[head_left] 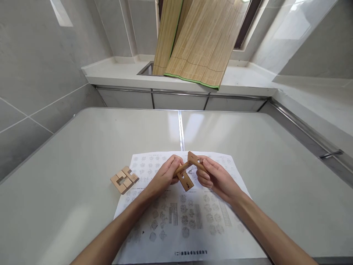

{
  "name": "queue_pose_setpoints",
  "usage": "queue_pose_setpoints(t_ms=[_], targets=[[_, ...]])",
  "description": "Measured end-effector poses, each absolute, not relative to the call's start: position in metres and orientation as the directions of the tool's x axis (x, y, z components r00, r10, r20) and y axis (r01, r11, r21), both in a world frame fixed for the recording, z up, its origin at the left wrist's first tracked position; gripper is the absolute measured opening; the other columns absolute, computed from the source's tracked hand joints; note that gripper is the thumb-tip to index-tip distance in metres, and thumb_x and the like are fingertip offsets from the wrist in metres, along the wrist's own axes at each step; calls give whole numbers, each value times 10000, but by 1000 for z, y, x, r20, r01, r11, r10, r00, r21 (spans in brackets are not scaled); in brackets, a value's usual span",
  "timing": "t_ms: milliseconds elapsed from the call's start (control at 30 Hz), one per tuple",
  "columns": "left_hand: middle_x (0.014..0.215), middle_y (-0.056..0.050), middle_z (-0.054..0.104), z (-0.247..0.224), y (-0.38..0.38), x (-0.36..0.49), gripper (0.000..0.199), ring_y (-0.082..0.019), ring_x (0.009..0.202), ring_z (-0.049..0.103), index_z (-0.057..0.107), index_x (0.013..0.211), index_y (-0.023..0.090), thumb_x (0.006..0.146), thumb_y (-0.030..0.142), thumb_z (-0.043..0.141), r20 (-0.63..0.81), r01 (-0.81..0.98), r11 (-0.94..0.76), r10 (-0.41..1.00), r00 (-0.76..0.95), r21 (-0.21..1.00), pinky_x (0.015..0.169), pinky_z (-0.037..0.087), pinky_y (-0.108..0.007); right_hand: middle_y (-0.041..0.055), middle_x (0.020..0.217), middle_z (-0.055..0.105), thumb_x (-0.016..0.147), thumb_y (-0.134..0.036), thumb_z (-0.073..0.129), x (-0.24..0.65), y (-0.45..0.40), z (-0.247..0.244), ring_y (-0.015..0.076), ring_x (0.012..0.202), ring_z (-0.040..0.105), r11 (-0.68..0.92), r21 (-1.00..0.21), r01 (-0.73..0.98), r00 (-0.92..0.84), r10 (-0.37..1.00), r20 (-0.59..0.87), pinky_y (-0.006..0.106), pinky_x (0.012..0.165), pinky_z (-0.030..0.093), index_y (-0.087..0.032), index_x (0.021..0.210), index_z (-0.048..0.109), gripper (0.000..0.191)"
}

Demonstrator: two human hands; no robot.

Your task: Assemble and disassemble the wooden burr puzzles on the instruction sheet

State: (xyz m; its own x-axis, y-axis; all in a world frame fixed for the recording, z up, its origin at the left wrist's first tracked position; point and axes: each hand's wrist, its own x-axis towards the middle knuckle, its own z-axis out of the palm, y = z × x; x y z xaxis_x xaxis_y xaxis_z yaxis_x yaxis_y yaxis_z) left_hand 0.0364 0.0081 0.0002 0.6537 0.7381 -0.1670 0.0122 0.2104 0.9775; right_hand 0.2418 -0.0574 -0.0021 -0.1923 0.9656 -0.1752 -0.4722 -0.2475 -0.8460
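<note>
Flat wooden puzzle pieces with notches and dark markings are in my hands above a printed sheet point(193, 239). My left hand point(167, 171) is closed round one wooden puzzle piece point(182, 168), and a notched piece point(186, 181) hangs at an angle below it. Between thumb and fingers, my right hand point(216, 175) pinches another wooden puzzle piece point(195, 159), whose upper end meets the left-hand piece. How the pieces interlock I cannot tell. To the left, a small group of wooden pieces point(125, 180) lies flat, partly over the sheet's edge.
The sheet, printed with rows of small diagrams, lies on a pale table point(82, 154) with a metal seam point(181, 129) down its middle. Behind stands a white counter point(116, 75) with a sink point(145, 69) and a bamboo mat point(201, 48) hanging over its edge. Grey tiled walls flank the table.
</note>
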Motion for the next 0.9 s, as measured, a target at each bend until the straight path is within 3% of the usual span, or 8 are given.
queue_pose_setpoints(t_ms=[200,333,633,900], targets=[[741,44,388,3,5,37,446,-115,592,301,484,912,223,1033,652,470,-178,47,199,721,669,979,532,266,-235,-65,651,435,970,-578,707,239,-59,-4,104,536,342,-244,-896,-371,-233,959,-165,276,548,300,-218,1248,672,456],[781,16,495,6,3,36,420,-115,594,357,493,918,222,1043,622,468,-188,51,217,678,711,975,540,283,-243,-59,655,444,974,-585,696,238,-59,-7,114,542,369,-245,-907,-343,-263,952,-158,285,553,324,-216,1179,684,423],[752,17,530,6,2,34,379,-136,620,425,509,1007,237,1034,614,489,-197,61,226,650,734,972,560,293,-246,-86,622,385,966,-545,722,235,-59,-5,98,521,308,-375,-840,-392,-339,908,-247,248,525,262,-245,1104,621,346],[730,42,494,2,5,32,390,-116,590,411,483,978,242,1008,628,526,-251,26,308,719,648,951,538,300,-221,-48,732,526,973,-510,732,231,-60,-9,86,532,405,-397,-801,-449,-362,900,-243,242,527,304,-236,1149,622,344]])
